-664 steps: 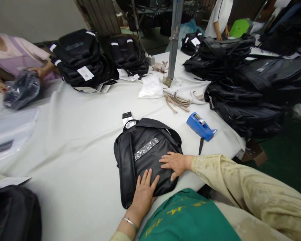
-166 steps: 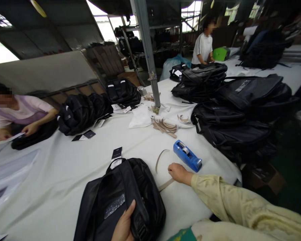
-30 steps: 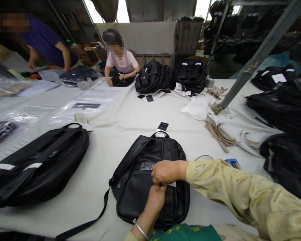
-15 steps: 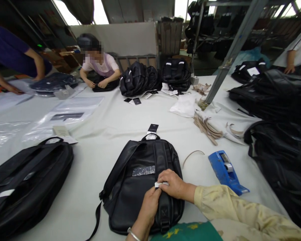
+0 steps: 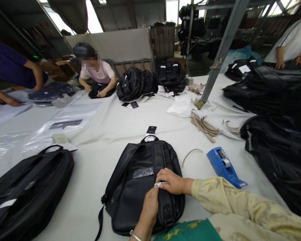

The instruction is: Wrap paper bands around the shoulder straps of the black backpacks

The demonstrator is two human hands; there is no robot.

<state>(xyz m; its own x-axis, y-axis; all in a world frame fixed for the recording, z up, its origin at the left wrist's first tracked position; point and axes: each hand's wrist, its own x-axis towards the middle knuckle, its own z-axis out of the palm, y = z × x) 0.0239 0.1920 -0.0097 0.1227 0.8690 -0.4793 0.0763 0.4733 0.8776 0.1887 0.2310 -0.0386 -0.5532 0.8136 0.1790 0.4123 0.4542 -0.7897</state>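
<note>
A black backpack [image 5: 130,204] lies on the table with its shoulder straps facing up and a black tag [image 5: 152,130] at its top handle. Around its right strap runs a small white band [image 5: 160,184], which looks like paper or foam wrap. My left hand [image 5: 150,202] pinches the band's left end at the strap's edge. From the right, my right hand [image 5: 170,180] grips the same band, its fingers curled over the strap. A piece of clear plastic [image 5: 142,172] sits on the back panel. Part of the band is hidden under my fingers.
A blue tape dispenser [image 5: 224,167] stands right of the backpack, near curled beige strips [image 5: 204,127]. Another black backpack [image 5: 32,194] lies at left; piled black bags [image 5: 278,144] fill the right. Across the table a co-worker [image 5: 97,73] handles a bag. A metal post [image 5: 220,57] rises behind.
The camera view has shifted slightly. Both hands stay on the strap, and the white band now looks more bent between my fingers.
</note>
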